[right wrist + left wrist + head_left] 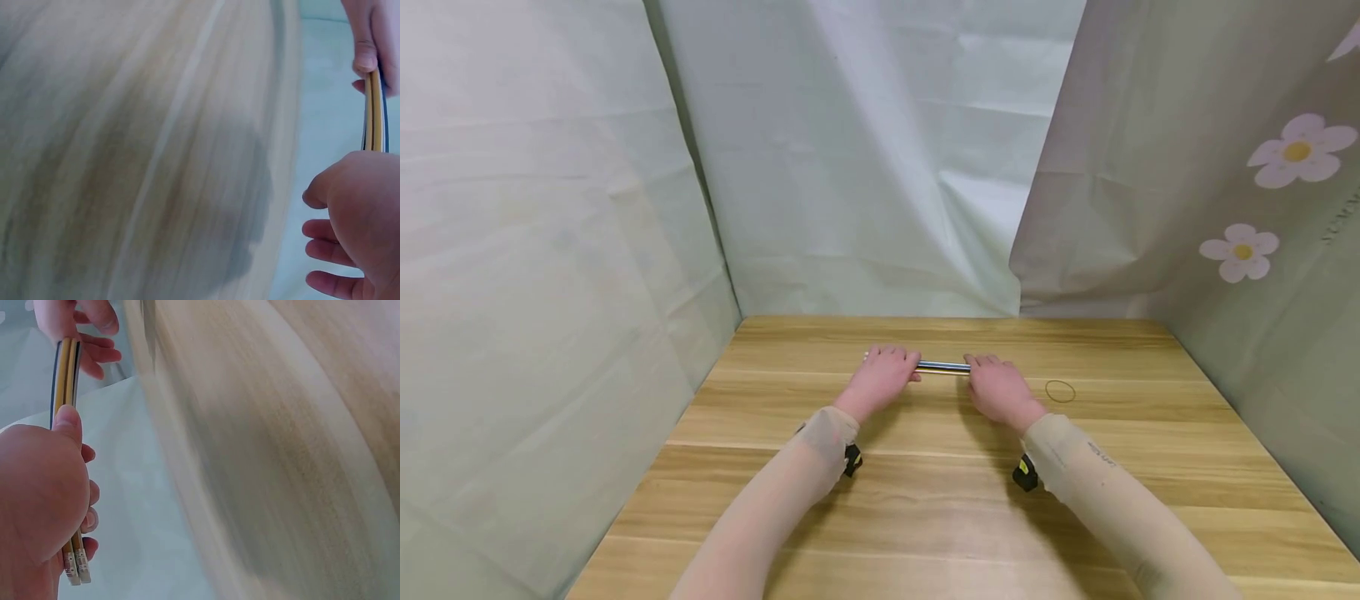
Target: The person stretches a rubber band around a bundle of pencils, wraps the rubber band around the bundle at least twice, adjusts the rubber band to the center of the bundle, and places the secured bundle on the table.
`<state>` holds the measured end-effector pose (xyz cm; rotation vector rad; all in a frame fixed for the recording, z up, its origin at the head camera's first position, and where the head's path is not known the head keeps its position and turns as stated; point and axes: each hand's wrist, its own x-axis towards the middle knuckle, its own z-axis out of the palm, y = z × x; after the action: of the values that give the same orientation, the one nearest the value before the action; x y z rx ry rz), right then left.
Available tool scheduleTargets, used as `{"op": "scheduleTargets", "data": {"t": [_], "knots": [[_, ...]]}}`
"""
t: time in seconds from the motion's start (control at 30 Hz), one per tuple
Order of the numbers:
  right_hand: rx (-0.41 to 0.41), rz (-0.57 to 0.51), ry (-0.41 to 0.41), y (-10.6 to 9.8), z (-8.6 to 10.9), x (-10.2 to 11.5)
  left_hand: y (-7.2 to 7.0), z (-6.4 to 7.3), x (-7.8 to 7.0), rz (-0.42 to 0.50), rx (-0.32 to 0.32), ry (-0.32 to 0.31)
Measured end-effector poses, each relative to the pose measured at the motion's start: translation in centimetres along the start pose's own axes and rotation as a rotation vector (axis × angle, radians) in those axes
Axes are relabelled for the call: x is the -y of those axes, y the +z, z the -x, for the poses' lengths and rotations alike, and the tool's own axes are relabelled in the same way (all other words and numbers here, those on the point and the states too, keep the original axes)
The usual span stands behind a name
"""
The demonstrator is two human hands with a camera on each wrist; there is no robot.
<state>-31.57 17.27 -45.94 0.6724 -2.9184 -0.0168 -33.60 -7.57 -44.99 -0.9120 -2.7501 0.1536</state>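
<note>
In the left hand (pixel 883 379), curled round one end: a bundle of pencils (pixel 943 367), just below centre of the head view.
At the opposite end: the right hand (pixel 998 390), fingers loosely spread. At risk, probably, of scattering with any slackening of the left grip: no binding in sight, just a thin ring (pixel 1061 382) on the table (pixel 940 517), right of centre.

Your head view is bright and fairly crisp; soft shadows fall below your left hand (pixel 880 382) and right hand (pixel 998 390) onto the desk (pixel 940 533), which carries faint glare; your wrist views look dimmer and hazier, desk grain blurred.
</note>
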Motion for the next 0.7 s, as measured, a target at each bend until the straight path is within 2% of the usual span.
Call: {"op": "scheduleTargets", "data": {"t": [0.2,0.5,0.7], "knots": [[-0.009,0.101,-0.013,0.31,0.04,0.24,-0.12,0.13,-0.11,-0.052,0.005,0.012],[0.024,-0.034,0.027,0.24,0.05,-0.17,-0.29,0.37,0.21,0.001,0.0,-0.015],[0.045,-0.017,-0.004,0.55,-0.01,-0.14,-0.21,0.46,0.25,0.009,0.001,-0.015]]}}
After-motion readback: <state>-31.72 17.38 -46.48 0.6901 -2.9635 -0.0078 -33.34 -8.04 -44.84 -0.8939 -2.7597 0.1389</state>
